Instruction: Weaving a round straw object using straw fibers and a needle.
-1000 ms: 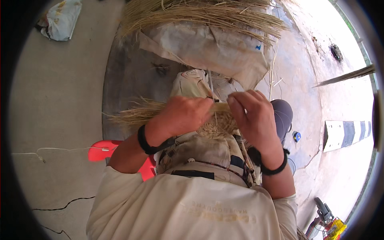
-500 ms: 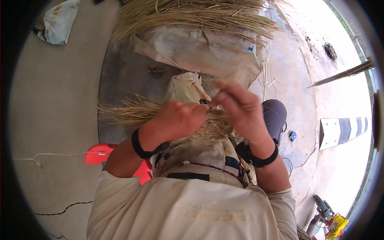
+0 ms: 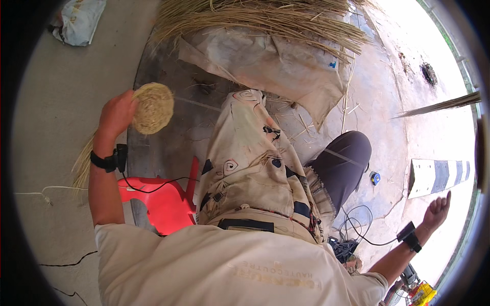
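Observation:
Off to the left, my left hand (image 3: 118,113) is closed on the edge of a round, flat coil of woven straw (image 3: 153,108). A tail of loose straw (image 3: 84,159) hangs behind that wrist. My right hand (image 3: 437,211) is stretched far out to the right, fingers curled and one finger raised; whatever it may grip is too small to make out. A faint pale streak (image 3: 201,104) runs from near the coil toward my right, and another crosses the dark knee; I cannot tell whether this is a thread. A patterned cloth (image 3: 245,168) covers my lap.
Long straw bundles (image 3: 265,20) lie on a beige sheet (image 3: 275,61) ahead. A red plastic chair (image 3: 166,201) stands at my left. To the right are a blue tape measure (image 3: 375,178), black cables (image 3: 344,247), a striped board (image 3: 441,176) and a bundle of dark bristles (image 3: 444,104).
My hands, close together over my lap before, have moved wide apart. The left carried the straw coil up and left, turning its flat face into view; the right swung far out right.

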### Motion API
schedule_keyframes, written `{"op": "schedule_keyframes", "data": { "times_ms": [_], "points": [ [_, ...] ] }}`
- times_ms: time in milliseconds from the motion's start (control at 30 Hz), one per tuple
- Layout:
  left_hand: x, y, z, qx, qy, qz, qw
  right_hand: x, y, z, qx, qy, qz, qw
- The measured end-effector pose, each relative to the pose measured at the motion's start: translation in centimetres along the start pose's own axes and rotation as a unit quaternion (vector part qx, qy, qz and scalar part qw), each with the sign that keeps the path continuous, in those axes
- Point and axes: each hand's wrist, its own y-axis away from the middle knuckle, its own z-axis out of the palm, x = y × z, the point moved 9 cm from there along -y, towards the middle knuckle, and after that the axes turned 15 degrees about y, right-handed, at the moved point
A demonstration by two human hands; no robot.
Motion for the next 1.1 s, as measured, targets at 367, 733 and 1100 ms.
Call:
{"op": "schedule_keyframes", "data": {
  "times_ms": [367,733,1100],
  "points": [
    [10.9,0.2,4.9,-0.131,0.179,0.089,0.971,-3.1,5.1,10.1,0.036,0.402,-0.145,0.903],
    [32.3,2.5,6.7,-0.199,0.368,0.324,0.849,12.0,34.8,48.4,-0.701,0.134,0.175,0.678],
    [33.5,2.3,10.0,-0.151,0.402,0.325,0.842,13.9,30.8,44.3,-0.555,0.019,0.317,0.769]
  ]
}}
